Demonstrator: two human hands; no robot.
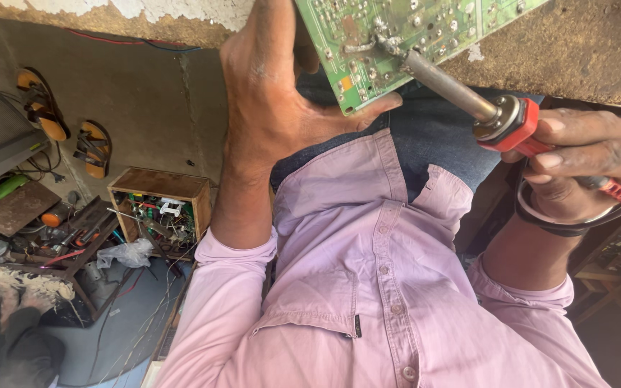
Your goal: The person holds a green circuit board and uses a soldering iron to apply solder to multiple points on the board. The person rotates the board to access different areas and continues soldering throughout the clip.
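Wooden box (158, 185) of wires, components

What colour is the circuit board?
Green circuit board, seen best in the head view.

Concrete floor (152, 108) bears two sandals (66, 122), a wooden box (158, 205), seemingly tools (80, 233).

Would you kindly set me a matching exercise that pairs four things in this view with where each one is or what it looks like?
Things:
1. circuit board
2. soldering iron
3. shirt
4. wooden box

Descriptions:
A. pale purple, buttoned, worn by the person
B. green, gripped by the left hand
C. open, on the floor at the left, full of wires and parts
D. red-collared, held in the right hand

Pairs: 1-B, 2-D, 3-A, 4-C
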